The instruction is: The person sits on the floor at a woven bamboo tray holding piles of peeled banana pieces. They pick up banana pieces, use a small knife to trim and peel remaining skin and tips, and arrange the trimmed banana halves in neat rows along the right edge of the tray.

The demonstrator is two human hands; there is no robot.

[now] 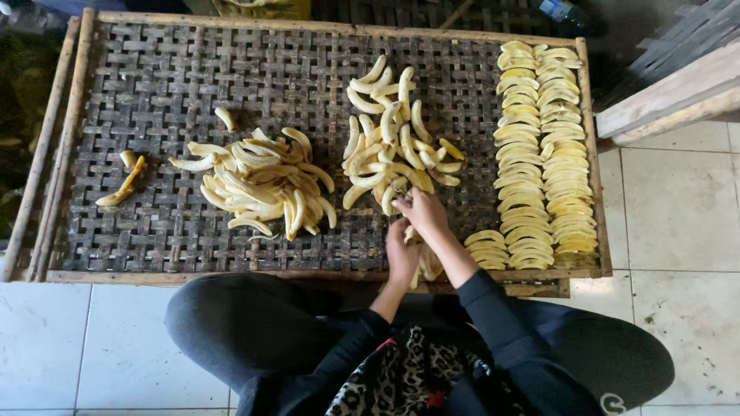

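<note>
**Two rows laid, a third just begun, two heaps to go**

Nearest the camera sit the person's knees in dark trousers on the pale floor tiles [678, 208]. Just beyond them, at the near edge of the woven drying rack [154, 69], the left hand [402, 258] is closed around a small bunch of peeled banana pieces [426, 262]; its grip is clamped on them. The right hand [422, 209] reaches a little farther in, to the near end of the middle heap [389, 146], fingers curled together on a piece there, though I cannot tell whether it is lifted or only touched.

Right of the hands, a short new row [487, 248] of a few overlapped slices lies at the near edge. Beside it, two long, neat rows [543, 146] run from near to far along the right side of the rack.

By the look of it, the arranging is well under way but far from finished: the middle heap and the larger loose heap on the left [258, 185] are unsorted. A few stray pieces [123, 181] lie at the far left, and the left part of the rack is bare.
</note>
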